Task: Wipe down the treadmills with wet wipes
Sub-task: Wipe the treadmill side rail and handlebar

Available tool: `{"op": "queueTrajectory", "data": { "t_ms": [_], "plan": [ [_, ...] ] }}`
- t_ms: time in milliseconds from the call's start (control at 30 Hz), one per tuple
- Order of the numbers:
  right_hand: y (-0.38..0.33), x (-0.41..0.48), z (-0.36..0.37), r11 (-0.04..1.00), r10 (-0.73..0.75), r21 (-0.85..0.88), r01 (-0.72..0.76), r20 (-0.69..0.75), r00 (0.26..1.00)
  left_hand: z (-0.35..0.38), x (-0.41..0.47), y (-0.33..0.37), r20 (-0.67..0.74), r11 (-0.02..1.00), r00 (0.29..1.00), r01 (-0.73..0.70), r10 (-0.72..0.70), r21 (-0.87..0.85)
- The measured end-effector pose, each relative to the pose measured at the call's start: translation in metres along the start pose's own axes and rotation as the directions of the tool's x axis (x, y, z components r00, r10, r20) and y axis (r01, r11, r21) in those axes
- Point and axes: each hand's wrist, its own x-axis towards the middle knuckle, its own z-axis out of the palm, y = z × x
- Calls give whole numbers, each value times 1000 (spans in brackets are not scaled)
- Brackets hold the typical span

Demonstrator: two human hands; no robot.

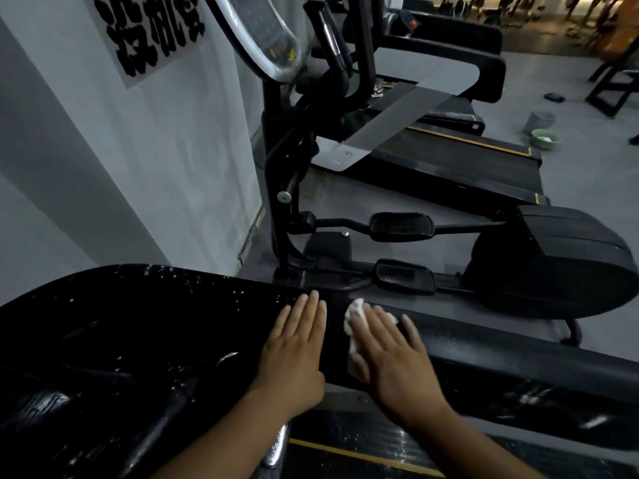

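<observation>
- Here's the left hand (294, 354) at about 6 o'clock, laid flat on the near treadmill's black console housing (138, 340), fingers straight and together, grasping nothing.
- The right hand (397, 357) is just beside it toward 5 o'clock, palm down and fingers spread, pressing the wet wipe (354, 318) onto the black side rail (501, 357). It isn't clenched round the wipe, only flat on top of it.
- The wipe is white and crumpled, poking out past the thumb side of the right hand, in the gap between the two hands.
- That housing is glossy and flecked with pale specks and streaks, running out to 9 o'clock.
- A yellow stripe (345, 454) runs along the deck edge at 6 o'clock, under the forearms.
- Beyond the rail, from centre to 3 o'clock, is an elliptical trainer (553, 257) with its ribbed pedal (401, 227) level.
- Up at 1 o'clock a second treadmill (466, 164) has a grey arm across its belt.
- Out at 2 o'clock a green basin (545, 138) sits on the floor, with a grey bucket (540, 121) just behind it.
- At 11 o'clock, a wall sign (152, 32) in bold black characters.
</observation>
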Motion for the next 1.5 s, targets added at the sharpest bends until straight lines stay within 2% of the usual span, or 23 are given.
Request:
{"op": "queueTrajectory", "data": {
  "t_ms": [133,200,300,333,400,467,500,600,667,700,767,833,867,933,1033,1067,1133,1200,1300,1400,1500],
  "plan": [
    [-5,50,-11,973,215,77,-216,16,976,0,6,16,3,1000,1000,12,-12,-24],
    [-26,48,-6,982,149,112,-151,20,989,2,6,19,-8,1000,1000,20,-20,-17],
    [-13,-2,3,998,-28,49,28,-9,1000,2,4,16,12,1000,1000,20,-20,19],
    [1,-12,5,1000,-15,22,16,-18,1000,1,4,16,12,1000,1000,17,-17,24],
    [27,-5,3,992,124,2,-124,-53,991,-1,7,23,-19,1000,1000,-5,5,26],
    [30,21,-3,968,248,55,-246,-31,968,-3,11,38,-14,998,998,-63,63,18],
    [24,28,-3,964,259,72,-257,-22,966,-2,12,45,-13,997,997,-78,78,11],
    [13,4,2,987,126,102,-122,-28,992,3,14,51,-3,997,998,-70,70,25],
    [33,-26,3,996,59,66,-59,1,998,4,14,48,26,995,996,-84,82,52],
    [48,-32,2,995,95,45,-94,-5,996,3,14,48,26,995,997,-81,79,61],
    [71,-18,-2,966,257,42,-256,-32,966,0,17,54,15,996,998,-63,62,55],
    [72,9,-7,931,360,69,-359,-13,933,-1,21,71,19,996,996,-89,88,28],
    [64,13,-8,931,357,82,-355,-6,934,1,22,79,14,993,994,-112,111,23],
    [47,-1,-2,964,249,100,-246,-19,968,6,21,89,6,991,992,-129,129,23],
    [60,-53,3,991,121,55,-119,-30,992,9,19,86,32,988,989,-147,145,52],
    [73,-59,3,988,153,40,-152,-46,987,8,19,85,30,986,988,-151,149,68],
    [93,-44,-2,950,310,64,-306,-77,948,4,22,90,19,989,990,-137,136,60],
    [91,-18,-8,907,415,105,-408,-56,908,1,28,104,15,989,989,-148,148,27],
    [70,-26,-1,945,311,123,-303,-53,949,6,29,118,10,982,982,-187,187,18],
    [87,-64,1,978,191,100,-181,-97,977,9,28,115,18,976,978,-210,209,52],
    [106,-47,-6,930,351,161,-330,-131,927,6,29,122,19,981,982,-186,185,61]
  ]
}}
